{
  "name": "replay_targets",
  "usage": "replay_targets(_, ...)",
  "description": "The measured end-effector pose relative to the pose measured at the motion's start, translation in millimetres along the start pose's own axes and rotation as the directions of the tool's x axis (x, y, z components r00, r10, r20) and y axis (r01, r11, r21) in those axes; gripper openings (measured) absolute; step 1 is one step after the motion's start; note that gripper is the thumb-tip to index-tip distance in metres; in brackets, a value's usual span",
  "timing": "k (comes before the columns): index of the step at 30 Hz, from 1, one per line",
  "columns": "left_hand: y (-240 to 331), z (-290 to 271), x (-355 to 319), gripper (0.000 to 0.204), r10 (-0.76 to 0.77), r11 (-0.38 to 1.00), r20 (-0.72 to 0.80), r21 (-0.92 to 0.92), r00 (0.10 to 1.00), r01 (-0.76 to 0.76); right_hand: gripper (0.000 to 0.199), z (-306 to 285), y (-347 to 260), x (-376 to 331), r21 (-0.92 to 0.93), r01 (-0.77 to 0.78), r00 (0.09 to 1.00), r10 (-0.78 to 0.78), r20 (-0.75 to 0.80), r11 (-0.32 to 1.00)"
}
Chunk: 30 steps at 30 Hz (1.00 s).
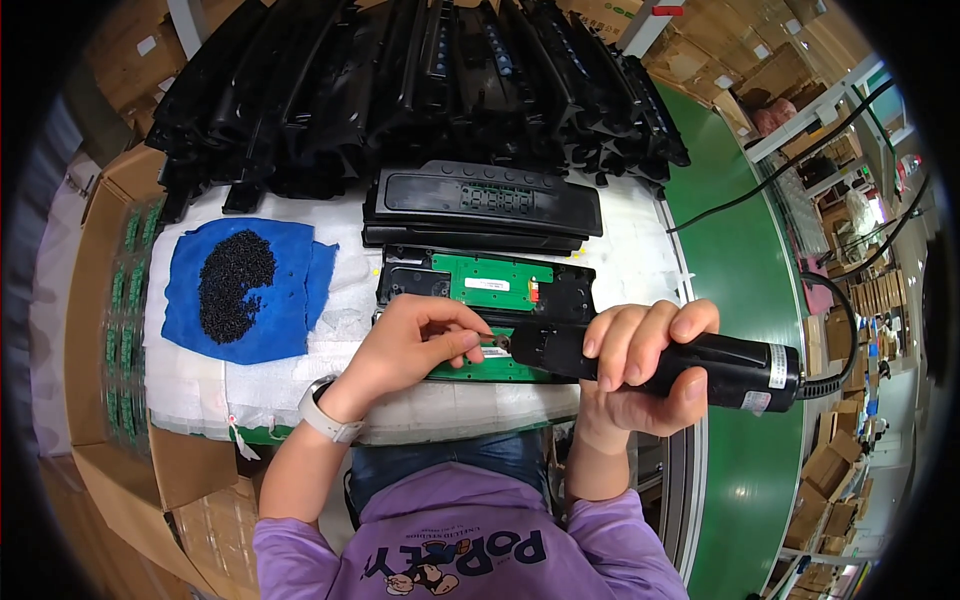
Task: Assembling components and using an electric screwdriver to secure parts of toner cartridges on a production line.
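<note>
My right hand [645, 365] is wrapped round a black corded electric screwdriver [735, 368], held almost level with its tip toward the left. My left hand [415, 340] pinches with thumb and forefinger right at that tip. Whatever lies between those fingertips is too small to make out. Beneath both hands lie black plastic housings; the farther housing [405, 283] holds a green circuit board [490, 268] with a white label. A nearer green board [460, 370] is partly covered by my hands and the tool.
Small black screws [237, 285] are heaped on a blue cloth [185, 285] at the left. Closed black display housings [480, 205] lie beyond the boards, with long black plastic parts [400, 90] piled behind. A carton [100, 300] of green boards stands left; a green conveyor belt [740, 430] runs right.
</note>
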State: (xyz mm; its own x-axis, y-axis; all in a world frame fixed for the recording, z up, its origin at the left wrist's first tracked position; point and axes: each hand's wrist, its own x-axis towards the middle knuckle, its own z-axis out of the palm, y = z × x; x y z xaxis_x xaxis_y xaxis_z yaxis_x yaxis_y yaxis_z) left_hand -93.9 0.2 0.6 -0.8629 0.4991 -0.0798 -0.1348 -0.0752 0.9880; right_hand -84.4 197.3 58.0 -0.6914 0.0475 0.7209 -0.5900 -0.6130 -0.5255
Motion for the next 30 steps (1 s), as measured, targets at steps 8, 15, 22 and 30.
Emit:
replay_targets(8, -1.2, -0.3, -1.4, 0.014, 0.028, 1.0, 0.0, -0.012, 1.0, -0.028, 0.03, 6.1, 2.8, -2.3, -0.024, -0.007, 0.975, 0.001, -0.223, 1.0)
replay_targets(15, 3.4, 6.1, -2.3, 0.026, -0.062, 0.982, 0.025, 0.179, 0.998, 0.057, 0.031, -11.7, -6.8, 3.0, -0.017, -0.107, 0.985, 0.104, -0.138, 0.994)
replay_targets(22, -0.7, 9.1, -1.5, 0.008, 0.004, 0.966, -0.054, 0.257, 0.999, 0.01, 0.034, -5.7, -11.9, -6.6, -0.255, -0.336, 0.941, 0.333, -0.058, 0.907)
replay_targets(30, -3.5, 9.9, 1.1, 0.012, 0.042, 0.963, -0.077, 0.268, 0.996, -0.02, 0.031, 7.5, -6.1, -9.4, -0.238, -0.384, 0.923, 0.375, -0.083, 0.892)
